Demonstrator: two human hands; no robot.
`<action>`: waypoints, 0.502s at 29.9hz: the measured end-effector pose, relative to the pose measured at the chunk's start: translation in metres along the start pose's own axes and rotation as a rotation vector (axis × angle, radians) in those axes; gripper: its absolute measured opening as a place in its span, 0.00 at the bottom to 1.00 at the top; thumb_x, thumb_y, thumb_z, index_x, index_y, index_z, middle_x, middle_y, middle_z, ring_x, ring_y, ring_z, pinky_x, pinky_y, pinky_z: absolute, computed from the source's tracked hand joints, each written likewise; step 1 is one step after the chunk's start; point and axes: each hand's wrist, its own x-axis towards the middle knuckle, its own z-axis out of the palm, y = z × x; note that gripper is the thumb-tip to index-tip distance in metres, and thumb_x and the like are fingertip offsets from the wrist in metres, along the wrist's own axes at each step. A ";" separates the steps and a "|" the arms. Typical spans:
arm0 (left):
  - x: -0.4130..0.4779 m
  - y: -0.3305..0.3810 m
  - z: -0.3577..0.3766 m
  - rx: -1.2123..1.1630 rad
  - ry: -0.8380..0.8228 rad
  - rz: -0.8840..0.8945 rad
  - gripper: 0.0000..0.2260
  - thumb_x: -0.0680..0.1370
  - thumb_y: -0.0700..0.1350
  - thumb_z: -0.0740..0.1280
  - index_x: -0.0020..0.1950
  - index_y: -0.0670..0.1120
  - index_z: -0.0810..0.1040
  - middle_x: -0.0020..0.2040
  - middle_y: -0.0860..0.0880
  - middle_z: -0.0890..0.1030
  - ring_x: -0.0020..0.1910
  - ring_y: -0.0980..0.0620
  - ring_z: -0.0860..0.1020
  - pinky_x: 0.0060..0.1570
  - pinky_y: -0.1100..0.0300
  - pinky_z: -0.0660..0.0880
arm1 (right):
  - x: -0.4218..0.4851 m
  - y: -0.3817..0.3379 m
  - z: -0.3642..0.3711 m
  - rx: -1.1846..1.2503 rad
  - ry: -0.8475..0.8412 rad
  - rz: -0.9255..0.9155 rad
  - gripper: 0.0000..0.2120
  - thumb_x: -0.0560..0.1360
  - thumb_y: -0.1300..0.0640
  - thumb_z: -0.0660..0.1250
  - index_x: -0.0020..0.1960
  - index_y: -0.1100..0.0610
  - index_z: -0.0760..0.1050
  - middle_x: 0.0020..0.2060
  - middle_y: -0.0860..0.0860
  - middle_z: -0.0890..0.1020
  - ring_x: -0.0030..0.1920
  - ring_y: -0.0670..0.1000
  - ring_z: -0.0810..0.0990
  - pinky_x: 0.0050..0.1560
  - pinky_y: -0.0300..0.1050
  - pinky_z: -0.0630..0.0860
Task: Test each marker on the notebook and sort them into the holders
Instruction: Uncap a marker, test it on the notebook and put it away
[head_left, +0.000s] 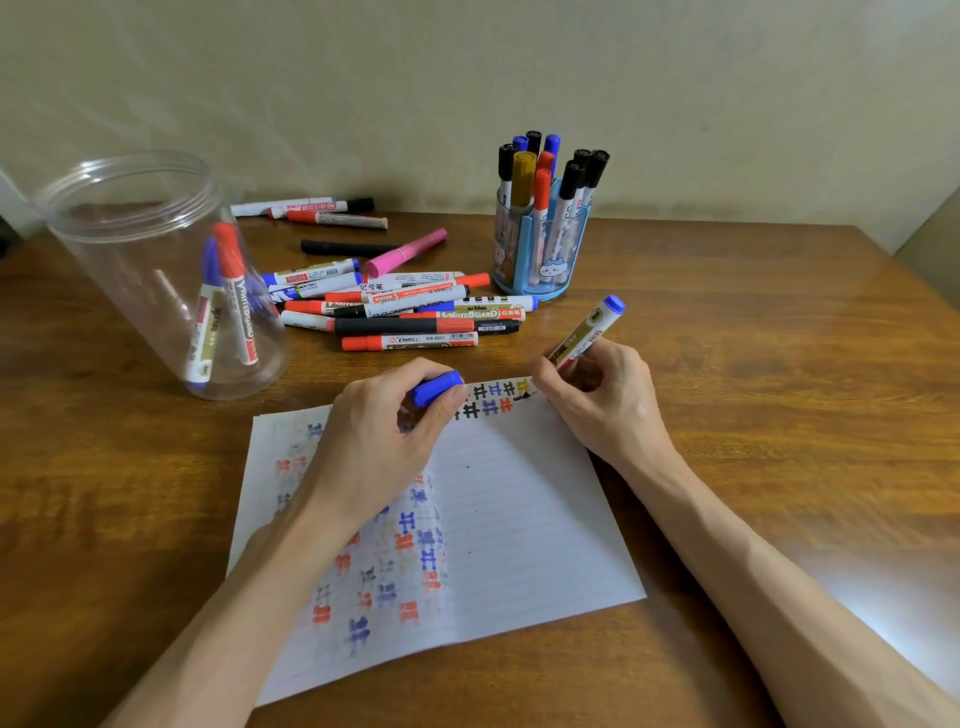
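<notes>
1. Blue marker (587, 330) is pinched in the right hand (597, 400), tip at the notebook (519, 519)'s far edge, so ink might land on the table (779, 364).
2. Left hand (384, 431) curls round the cap (436, 387); it could roll off.

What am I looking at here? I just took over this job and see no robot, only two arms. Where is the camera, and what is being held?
There is no machine: these are a person's two bare hands. The picture comes from a head-worn camera looking down at a wooden table. The left hand grips a blue cap. The right hand holds the uncapped blue marker, its writing end down at the top of the notebook page, which carries rows of test marks. Behind it, loose markers lie in a pile. A clear jar holds a red marker and another blue marker; a blue holder holds many more.
</notes>
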 end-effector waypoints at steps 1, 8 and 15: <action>0.000 0.000 0.000 0.003 -0.001 0.001 0.13 0.80 0.58 0.66 0.57 0.51 0.82 0.45 0.59 0.83 0.47 0.58 0.81 0.43 0.60 0.77 | 0.000 -0.001 0.000 0.015 0.010 0.004 0.10 0.78 0.55 0.73 0.39 0.55 0.81 0.30 0.44 0.83 0.29 0.48 0.78 0.31 0.43 0.75; 0.000 -0.001 0.001 0.005 -0.003 0.004 0.13 0.80 0.58 0.66 0.57 0.51 0.82 0.46 0.59 0.83 0.47 0.58 0.81 0.43 0.60 0.78 | -0.001 -0.005 -0.001 0.031 -0.067 0.002 0.07 0.79 0.56 0.74 0.44 0.58 0.84 0.31 0.38 0.84 0.31 0.42 0.83 0.33 0.36 0.78; 0.000 -0.002 0.001 0.008 0.003 0.001 0.13 0.80 0.58 0.66 0.57 0.52 0.82 0.45 0.59 0.83 0.47 0.57 0.81 0.43 0.59 0.77 | -0.001 -0.002 -0.002 -0.020 0.005 -0.011 0.06 0.78 0.57 0.73 0.43 0.58 0.83 0.36 0.45 0.86 0.37 0.49 0.85 0.35 0.40 0.81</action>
